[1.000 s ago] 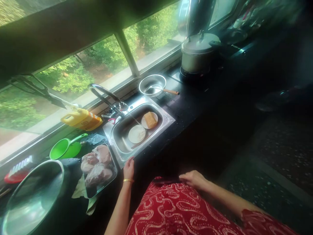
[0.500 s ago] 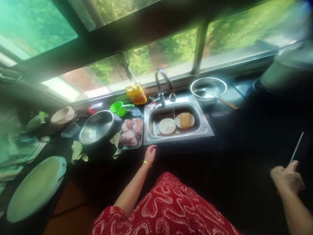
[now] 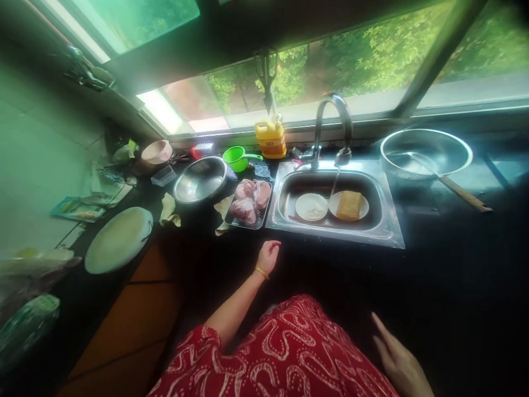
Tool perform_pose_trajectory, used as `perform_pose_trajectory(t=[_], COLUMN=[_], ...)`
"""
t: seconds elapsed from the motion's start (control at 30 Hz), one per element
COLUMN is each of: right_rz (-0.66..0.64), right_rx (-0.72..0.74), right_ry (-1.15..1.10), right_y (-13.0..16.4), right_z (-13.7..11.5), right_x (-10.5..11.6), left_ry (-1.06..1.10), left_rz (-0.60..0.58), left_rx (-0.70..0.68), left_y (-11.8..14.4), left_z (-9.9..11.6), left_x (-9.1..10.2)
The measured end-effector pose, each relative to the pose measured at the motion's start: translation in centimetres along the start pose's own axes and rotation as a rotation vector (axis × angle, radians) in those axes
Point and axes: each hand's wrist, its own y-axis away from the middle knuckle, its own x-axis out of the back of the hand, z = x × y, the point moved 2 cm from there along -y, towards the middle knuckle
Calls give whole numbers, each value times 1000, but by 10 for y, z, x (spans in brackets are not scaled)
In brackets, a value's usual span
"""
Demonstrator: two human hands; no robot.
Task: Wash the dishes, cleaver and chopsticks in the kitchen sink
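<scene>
- Head view: I see my left hand (image 3: 268,256) low at the front edge of the dark counter (image 3: 433,264), fingers loosely curled with nothing in them, a gold bangle (image 3: 262,272) on the wrist.
- It hangs just in front of the near left corner of the steel sink (image 3: 384,234) and near the tray of raw meat (image 3: 249,203), touching neither as far as I can tell.
- My right hand (image 3: 399,361) sits at the bottom right, fingers stretched out flat and released, holding nothing, well apart from the sink and over the dark area below the counter.
- Inside the sink lie two small plates side by side: a white plate (image 3: 311,207) on the left and a plate with a yellow sponge (image 3: 349,205) on the right.
- The curved tap (image 3: 333,118) rises behind the sink, and a thin stream of water falls from its spout toward the right plate.
- The tray of raw meat lies just left of the sink, and a steel bowl (image 3: 200,179) is near it on its left.
- Behind them, along the window sill, I see a green ladle cup (image 3: 237,158) and a yellow oil bottle (image 3: 270,139).
- To the right of the sink is a wide steel pan (image 3: 426,151) with a wooden-handled utensil (image 3: 458,190) resting in it, handle pointing right.
- Far left on the counter is a round pale cutting board (image 3: 118,240), with a pink bowl (image 3: 157,153) further back near the corner.
- My red patterned garment (image 3: 281,353) fills the bottom middle.
</scene>
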Motion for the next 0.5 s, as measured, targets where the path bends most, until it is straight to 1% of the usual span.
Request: perform_pose_trajectory(t=[0.03, 0.07, 0.1, 0.13, 0.17, 0.2, 0.23, 0.27, 0.3, 0.33, 0.37, 0.4, 0.43, 0.47, 0.5], right_rz=[13, 31, 24, -6, -56, -134, -212, -287, -377, -466, -555, -629, -667, -672, -623], right_rx=[4, 12, 33, 63, 113, 177, 225, 273, 329, 383, 431, 459, 449, 398, 302], right_ry=[-50, -116, -207, -303, -390, -475, -542, -582, -589, -576, -553, -530, -520, -533, -562], right_y=[-23, -49, -75, -99, -121, -137, -149, -156, -160, -162, -166, -173, -185, -204, -229], right_z=[-20, -46, -78, -115, -155, -197, -239, -279, -314, -344, -367, -381, -388, -387, -378], right_x=[3, 2, -4, -15, -30, -49, -71, -95, -120, -144, -167, -188, -207, -221, -231], left_ry=[-29, -43, -25, 34, 132, 250, 365, 451, 495, 498, 479, 451, 423, 391, 342], left_rz=[-46, -131, -243, -366, -463, -503, -482, -411, -297, -168, -44, 62, 160, 254, 342], left_rx=[-46, -79, -94, -95, -94, -101, -120, -145, -165, -164, -131, -68, 12, 100, 185], left_y=[8, 16, 25, 33, 40, 45, 48, 47, 44, 40, 35, 30, 26, 23, 20], left_z=[11, 22, 32, 40, 47, 52, 54, 51, 44, 33, 17, -3, -25, -48, -71], left_x=[7, 12, 14, 14, 14, 15, 19, 28, 42, 62, 88, 122, 161, 205, 250])
